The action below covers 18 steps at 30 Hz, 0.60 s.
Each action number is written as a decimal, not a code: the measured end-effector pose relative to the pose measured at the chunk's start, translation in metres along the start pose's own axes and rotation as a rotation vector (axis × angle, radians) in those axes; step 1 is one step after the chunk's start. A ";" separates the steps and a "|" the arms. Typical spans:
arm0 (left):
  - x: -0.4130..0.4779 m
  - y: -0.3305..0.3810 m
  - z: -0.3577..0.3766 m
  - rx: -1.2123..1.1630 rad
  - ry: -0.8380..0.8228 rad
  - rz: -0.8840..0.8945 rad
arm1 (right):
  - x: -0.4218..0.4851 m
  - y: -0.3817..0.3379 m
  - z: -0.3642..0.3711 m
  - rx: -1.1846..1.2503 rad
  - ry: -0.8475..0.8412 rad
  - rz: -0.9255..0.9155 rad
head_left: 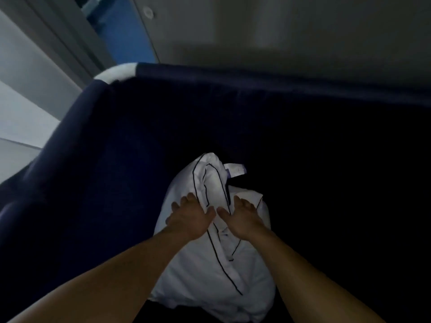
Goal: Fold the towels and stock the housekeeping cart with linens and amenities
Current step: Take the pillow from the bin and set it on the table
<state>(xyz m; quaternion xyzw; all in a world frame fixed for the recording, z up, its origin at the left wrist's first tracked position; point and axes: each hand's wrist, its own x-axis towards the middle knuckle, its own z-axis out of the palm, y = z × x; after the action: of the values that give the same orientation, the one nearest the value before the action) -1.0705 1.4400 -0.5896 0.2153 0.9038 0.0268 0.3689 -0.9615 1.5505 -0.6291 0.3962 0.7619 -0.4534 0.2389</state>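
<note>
The left forearm (105, 271) and right forearm (303, 271) reached forward and down from the bottom of the view, both bare. Past them the left hand (190, 219) and right hand (242, 219) lay side by side, thumbs nearly meeting, on a bundle of white linen (210, 273) edged with dark piping. Both hands were spread, fingers fairly straight and resting on the cloth. Neither plainly had a fold pinched, though the fingertips were partly lost in the fabric. The linen sat low inside a dark blue cloth bin (112, 159), near its middle, with a small label (235, 170) sticking out at its far end. Beyond ran the rim (256, 72), with a white corner (116, 72) at the far left, then a pale wall (303, 31) and a blue panel (126, 36).

Whether the linen was being taken up or settled, I could not tell. To lift it well, each hand would need to close on the bulk of the cloth, not a loose piped edge, so it came up whole without trailing open.
</note>
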 end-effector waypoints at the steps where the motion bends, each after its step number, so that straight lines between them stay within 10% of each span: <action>1: 0.012 -0.004 0.007 -0.027 -0.016 -0.026 | 0.018 0.002 0.008 0.108 -0.003 0.020; 12: 0.063 -0.005 0.034 -0.709 -0.081 -0.040 | 0.049 0.005 0.077 0.654 0.103 -0.039; 18: 0.067 -0.007 0.039 -0.349 -0.011 0.011 | 0.017 0.035 0.073 0.750 -0.132 -0.060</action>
<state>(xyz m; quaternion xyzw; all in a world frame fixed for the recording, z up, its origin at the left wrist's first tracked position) -1.0893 1.4570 -0.6630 0.1530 0.8822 0.1838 0.4057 -0.9423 1.5022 -0.6937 0.4036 0.5373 -0.7320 0.1124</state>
